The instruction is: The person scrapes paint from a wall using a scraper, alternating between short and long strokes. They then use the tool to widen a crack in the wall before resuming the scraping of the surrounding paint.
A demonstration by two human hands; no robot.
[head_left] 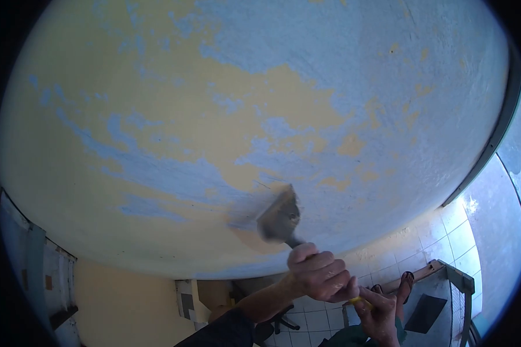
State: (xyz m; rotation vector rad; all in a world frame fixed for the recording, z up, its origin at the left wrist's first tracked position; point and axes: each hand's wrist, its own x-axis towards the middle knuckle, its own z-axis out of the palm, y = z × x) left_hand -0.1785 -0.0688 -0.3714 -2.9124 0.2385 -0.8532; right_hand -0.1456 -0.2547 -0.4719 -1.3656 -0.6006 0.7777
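Note:
A scraper [282, 218] with a broad grey metal blade is tilted up against the wall [399, 133], its blade edge right at the surface. My left hand [318, 272] is wrapped round the scraper's handle just below the blade. Lower down, my right hand [379, 317] closes on the yellow end of the same handle. Patches of yellowish paint [283, 95] cover part of the wall, and bluish-grey areas show between them, mostly to the right.
Far below lies a tiled floor [446, 234]. A foot in a sandal [407, 283] shows near a wooden beam [414, 276] and a greenish frame [460, 280]. Below the wall's lower left stands a cabinet-like box [214, 294]. A dark flat panel [426, 313] is at lower right.

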